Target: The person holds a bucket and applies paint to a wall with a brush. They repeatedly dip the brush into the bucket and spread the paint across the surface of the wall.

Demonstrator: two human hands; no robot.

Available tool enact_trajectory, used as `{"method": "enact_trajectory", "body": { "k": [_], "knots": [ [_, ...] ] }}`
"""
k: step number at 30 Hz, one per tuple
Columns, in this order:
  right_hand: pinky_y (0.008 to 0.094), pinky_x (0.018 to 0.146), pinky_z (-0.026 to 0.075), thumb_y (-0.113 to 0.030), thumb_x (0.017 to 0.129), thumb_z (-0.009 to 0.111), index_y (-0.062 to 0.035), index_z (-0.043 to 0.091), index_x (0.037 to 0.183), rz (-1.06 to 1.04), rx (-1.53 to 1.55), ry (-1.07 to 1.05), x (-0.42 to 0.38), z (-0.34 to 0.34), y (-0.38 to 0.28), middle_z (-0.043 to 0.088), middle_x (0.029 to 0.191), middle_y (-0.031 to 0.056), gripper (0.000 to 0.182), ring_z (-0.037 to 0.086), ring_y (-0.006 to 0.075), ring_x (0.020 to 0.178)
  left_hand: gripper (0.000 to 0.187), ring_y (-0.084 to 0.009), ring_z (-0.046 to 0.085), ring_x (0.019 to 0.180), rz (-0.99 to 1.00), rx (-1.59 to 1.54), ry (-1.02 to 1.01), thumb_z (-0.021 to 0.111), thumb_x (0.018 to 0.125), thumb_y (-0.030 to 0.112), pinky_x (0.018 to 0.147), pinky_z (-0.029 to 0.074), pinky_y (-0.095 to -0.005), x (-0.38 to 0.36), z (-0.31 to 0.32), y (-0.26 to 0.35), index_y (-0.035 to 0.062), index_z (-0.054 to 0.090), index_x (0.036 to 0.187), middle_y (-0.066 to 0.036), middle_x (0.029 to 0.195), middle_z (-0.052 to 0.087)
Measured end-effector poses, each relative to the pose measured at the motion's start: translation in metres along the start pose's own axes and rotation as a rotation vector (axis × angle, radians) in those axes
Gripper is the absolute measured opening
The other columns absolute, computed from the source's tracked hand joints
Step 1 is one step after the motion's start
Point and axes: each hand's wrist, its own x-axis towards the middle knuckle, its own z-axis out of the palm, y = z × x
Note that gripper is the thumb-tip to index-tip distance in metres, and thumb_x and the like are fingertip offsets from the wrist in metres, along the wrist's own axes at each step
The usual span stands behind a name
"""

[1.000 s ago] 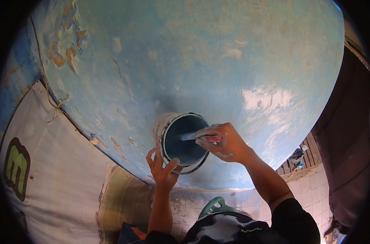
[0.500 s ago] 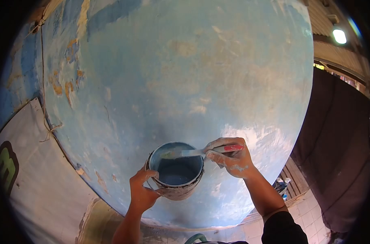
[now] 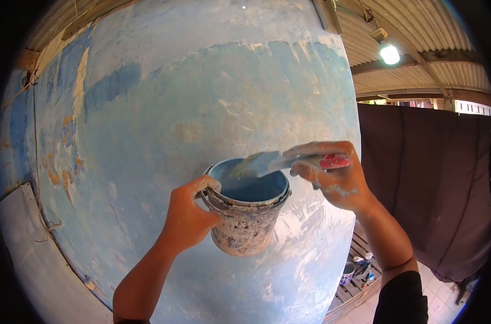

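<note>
A paint bucket (image 3: 244, 229), its outside crusted with grey and dark splashes, hangs in front of the patchy blue wall (image 3: 164, 119). My left hand (image 3: 189, 213) grips it by the left side, thumb over the rim. Blue paint (image 3: 256, 190) shows inside. In my right hand (image 3: 337, 178), smeared with paint, is a paintbrush (image 3: 270, 162) with a red-ended handle. Its bristles point left, over the bucket's opening, and are coated in blue paint.
A dark curtain (image 3: 429, 178) hangs at the right. Below it, a small pot (image 3: 347, 272) stands on wooden slats (image 3: 342, 294). A lit bulb (image 3: 389, 54) hangs under the corrugated roof. A pale sheet (image 3: 32, 232) covers the lower left, beside a thin cord (image 3: 36, 146).
The view has tilted up and turned right, showing more roof and curtain. Both hands, the bucket and the brush have risen in view; the bucket now shows more of its side.
</note>
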Motion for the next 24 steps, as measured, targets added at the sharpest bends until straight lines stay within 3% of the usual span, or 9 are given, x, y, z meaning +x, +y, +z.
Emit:
{"method": "enact_trajectory", "body": {
  "k": [2, 8, 11, 13, 14, 17, 20, 22, 24],
  "knots": [
    [0.0298, 0.07, 0.057, -0.014, 0.095, 0.077, 0.0035, 0.077, 0.112, -0.012, -0.138, 0.068, 0.013, -0.013, 0.003, 0.078, 0.095, 0.0145, 0.024, 0.072, 0.0184, 0.08, 0.042, -0.0222, 0.069, 0.098, 0.025, 0.005, 0.008, 0.077, 0.065, -0.006, 0.095, 0.052, -0.0367, 0.016, 0.002, 0.003, -0.002, 0.068, 0.106, -0.013, 0.101, 0.073],
    [0.0291, 0.064, 0.054, -0.017, 0.097, 0.075, 0.0026, 0.077, 0.111, -0.038, -0.093, 0.198, 0.068, -0.005, 0.034, 0.077, 0.089, 0.011, 0.025, 0.068, 0.0157, 0.073, 0.042, -0.0233, 0.069, 0.096, -0.097, -0.022, -0.012, 0.085, 0.072, 0.002, 0.088, 0.055, -0.0373, 0.032, -0.007, 0.016, -0.001, 0.067, 0.109, -0.014, 0.101, 0.073],
    [0.0308, 0.063, 0.054, -0.017, 0.094, 0.076, 0.0025, 0.077, 0.109, -0.23, -0.171, 0.242, 0.106, 0.016, 0.062, 0.077, 0.088, 0.0131, 0.025, 0.069, 0.018, 0.072, 0.039, -0.0198, 0.064, 0.099, -0.238, -0.043, 0.0, 0.08, 0.073, -0.006, 0.088, 0.052, -0.0362, 0.033, -0.013, 0.023, 0.0017, 0.064, 0.108, -0.008, 0.101, 0.068],
    [0.0358, 0.064, 0.054, -0.014, 0.09, 0.078, 0.0026, 0.077, 0.105, -0.506, -0.304, 0.311, 0.129, 0.03, 0.088, 0.076, 0.088, 0.0185, 0.022, 0.07, 0.0271, 0.071, 0.041, -0.0193, 0.064, 0.099, -0.226, -0.019, 0.005, 0.081, 0.073, -0.006, 0.088, 0.052, -0.0359, 0.031, -0.018, 0.019, 0.0009, 0.064, 0.109, -0.009, 0.101, 0.068],
    [0.0358, 0.064, 0.054, -0.014, 0.09, 0.078, 0.0026, 0.077, 0.105, -0.505, -0.298, 0.309, 0.134, 0.036, 0.1, 0.076, 0.088, 0.0185, 0.022, 0.07, 0.0271, 0.071, 0.041, -0.0193, 0.064, 0.099, -0.231, -0.017, 0.008, 0.081, 0.073, -0.006, 0.088, 0.052, -0.0359, 0.029, -0.021, 0.016, 0.0009, 0.064, 0.109, -0.009, 0.101, 0.068],
    [0.0437, 0.069, 0.055, -0.014, 0.085, 0.078, 0.0003, 0.077, 0.103, -0.49, -0.491, 0.245, 0.133, 0.048, 0.12, 0.073, 0.087, 0.0234, 0.022, 0.068, 0.0409, 0.073, 0.041, -0.0184, 0.064, 0.099, -0.193, 0.096, 0.03, 0.084, 0.072, -0.007, 0.089, 0.052, -0.0357, 0.023, -0.032, 0.01, 0.0005, 0.064, 0.108, -0.008, 0.102, 0.068],
    [0.0442, 0.069, 0.054, -0.014, 0.084, 0.079, -0.0008, 0.077, 0.105, -0.393, -0.598, 0.208, 0.09, 0.054, 0.119, 0.072, 0.083, 0.0221, 0.025, 0.068, 0.0395, 0.072, 0.042, -0.0178, 0.064, 0.098, -0.194, 0.147, 0.076, 0.085, 0.071, -0.007, 0.09, 0.052, -0.0352, 0.012, -0.045, 0.006, 0.0004, 0.064, 0.107, -0.008, 0.102, 0.068],
    [0.0422, 0.066, 0.054, -0.015, 0.084, 0.079, -0.0011, 0.078, 0.102, -0.331, -0.547, 0.221, 0.073, 0.055, 0.101, 0.073, 0.082, 0.0212, 0.022, 0.069, 0.0374, 0.069, 0.041, -0.0245, 0.07, 0.1, -0.158, 0.154, 0.127, 0.082, 0.07, -0.005, 0.092, 0.055, -0.0384, 0.005, -0.054, 0.005, -0.0034, 0.068, 0.109, -0.016, 0.106, 0.074],
    [0.0398, 0.063, 0.055, -0.014, 0.085, 0.078, -0.0005, 0.078, 0.098, -0.136, -0.51, 0.237, 0.071, 0.055, 0.088, 0.074, 0.081, 0.0209, 0.019, 0.07, 0.0352, 0.066, 0.041, -0.0246, 0.07, 0.101, -0.169, 0.164, 0.133, 0.082, 0.07, -0.005, 0.093, 0.055, -0.0382, 0.004, -0.061, 0.005, -0.0035, 0.068, 0.109, -0.016, 0.106, 0.073]
  ]
}}
